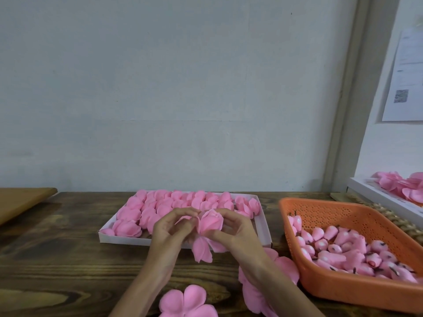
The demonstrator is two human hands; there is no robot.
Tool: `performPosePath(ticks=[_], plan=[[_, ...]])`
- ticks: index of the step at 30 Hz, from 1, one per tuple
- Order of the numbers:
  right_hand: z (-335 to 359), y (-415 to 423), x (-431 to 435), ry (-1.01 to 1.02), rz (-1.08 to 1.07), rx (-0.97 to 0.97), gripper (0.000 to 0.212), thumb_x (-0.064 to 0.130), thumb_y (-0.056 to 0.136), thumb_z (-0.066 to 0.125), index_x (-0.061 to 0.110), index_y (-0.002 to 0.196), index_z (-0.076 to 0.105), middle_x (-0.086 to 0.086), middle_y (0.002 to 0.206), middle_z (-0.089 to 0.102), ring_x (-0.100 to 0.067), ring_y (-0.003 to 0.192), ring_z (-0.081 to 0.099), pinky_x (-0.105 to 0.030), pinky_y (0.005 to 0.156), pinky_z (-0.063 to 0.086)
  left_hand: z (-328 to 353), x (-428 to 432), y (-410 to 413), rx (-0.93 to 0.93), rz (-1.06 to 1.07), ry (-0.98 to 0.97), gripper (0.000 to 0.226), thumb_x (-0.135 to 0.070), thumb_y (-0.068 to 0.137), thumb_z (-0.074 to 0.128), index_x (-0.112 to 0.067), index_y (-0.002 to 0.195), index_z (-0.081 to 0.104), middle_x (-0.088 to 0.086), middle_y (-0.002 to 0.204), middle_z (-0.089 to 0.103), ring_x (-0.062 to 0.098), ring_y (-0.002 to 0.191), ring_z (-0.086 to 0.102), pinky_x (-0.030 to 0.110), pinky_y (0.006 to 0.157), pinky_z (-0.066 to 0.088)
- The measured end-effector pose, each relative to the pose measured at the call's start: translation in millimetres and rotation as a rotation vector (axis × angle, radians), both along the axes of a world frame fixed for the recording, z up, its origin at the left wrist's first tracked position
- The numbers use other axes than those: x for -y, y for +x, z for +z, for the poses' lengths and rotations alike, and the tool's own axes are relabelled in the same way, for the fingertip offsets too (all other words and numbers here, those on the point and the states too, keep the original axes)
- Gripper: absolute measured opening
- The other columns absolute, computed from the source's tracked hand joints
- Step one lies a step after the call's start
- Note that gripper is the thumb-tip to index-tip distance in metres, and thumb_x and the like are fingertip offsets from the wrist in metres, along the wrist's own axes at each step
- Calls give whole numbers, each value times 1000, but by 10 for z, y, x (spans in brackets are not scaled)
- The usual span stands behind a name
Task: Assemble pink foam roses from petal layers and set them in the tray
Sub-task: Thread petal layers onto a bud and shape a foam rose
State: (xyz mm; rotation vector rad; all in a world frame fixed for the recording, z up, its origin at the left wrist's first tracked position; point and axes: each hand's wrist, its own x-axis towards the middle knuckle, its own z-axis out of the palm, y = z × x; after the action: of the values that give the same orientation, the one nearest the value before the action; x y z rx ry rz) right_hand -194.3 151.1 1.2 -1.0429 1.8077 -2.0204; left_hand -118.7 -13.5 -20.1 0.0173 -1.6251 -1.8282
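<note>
Pinching a half-built rose (209,221) with left hand (170,234) and right hand (237,233), I judge the tray (119,239) mostly full, buds (332,243) remaining.

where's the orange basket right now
In the head view the orange basket sits on the right of the table, just right of the white tray, with pink buds lying inside it.
</note>
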Motion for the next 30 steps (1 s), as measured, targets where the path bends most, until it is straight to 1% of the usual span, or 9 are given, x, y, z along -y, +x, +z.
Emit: performPosePath(ticks=[3,6,9,14,18,21,24,27,30], plan=[[11,4,-5,0,15,-5,35,0,83,79,20,111,77,1,109,79,-13,104,73,-23,82,58,-5,2,-12,-5,-46,55,12,-20,91,74,-11,99,74,16,115,72,39,98,63,48,80,50],[19,25,6,-5,41,-13,38,0,82,79,24,112,77,2,111,78,-13,105,74,-23,81,58,19,-23,-7,-20,-122,127,17,-20,88,71,-11,102,74,18,118,72,35,108,70,40,81,60],[11,32,18,-4,41,-4,49,5,79,81,27,121,69,1,112,78,-17,104,75,-27,82,60,23,-27,-3,2,-143,128,29,-25,88,77,-10,113,73,22,119,71,35,109,70,43,83,61],[-6,6,14,7,35,26,50,14,78,83,22,119,54,-4,107,79,-23,101,76,-34,80,59,5,-2,-2,51,-143,164,45,-34,79,86,-10,115,75,22,116,72,32,103,70,40,80,61],[-22,-9,14,18,56,-23,44,17,80,82,14,115,55,-3,109,79,-22,101,76,-37,84,62,-4,2,-7,70,-144,146,65,-47,66,94,-11,116,75,24,115,72,37,103,71,46,81,61],[-43,-17,16,-15,18,-67,36,13,80,82,13,109,61,1,105,76,-19,103,74,-30,83,60,-11,4,-10,72,-153,186,56,-40,68,94,-9,110,75,27,108,72,36,96,73,41,78,62],[-59,-41,24,-13,-53,-120,32,21,78,82,19,105,66,5,102,72,-19,101,71,-42,87,61,-33,2,-20,68,-180,217,39,-27,75,87,-7,106,74,29,102,72,38,93,73,41,78,63],[-74,-63,32,3,-77,-166,33,29,75,82,22,104,67,4,103,72,-19,101,70,-45,90,60,-34,-23,-21,76,-198,221,45,-29,69,93,-7,103,74,26,92,73,34,87,74,39,76,64],[-81,-78,36,46,-119,-235,34,34,75,82,29,105,68,9,103,72,-13,97,70,-39,87,60,-33,-13,-19,80,-190,219,55,-40,56,101,-12,97,77,18,84,73,28,78,73,36,70,63]])
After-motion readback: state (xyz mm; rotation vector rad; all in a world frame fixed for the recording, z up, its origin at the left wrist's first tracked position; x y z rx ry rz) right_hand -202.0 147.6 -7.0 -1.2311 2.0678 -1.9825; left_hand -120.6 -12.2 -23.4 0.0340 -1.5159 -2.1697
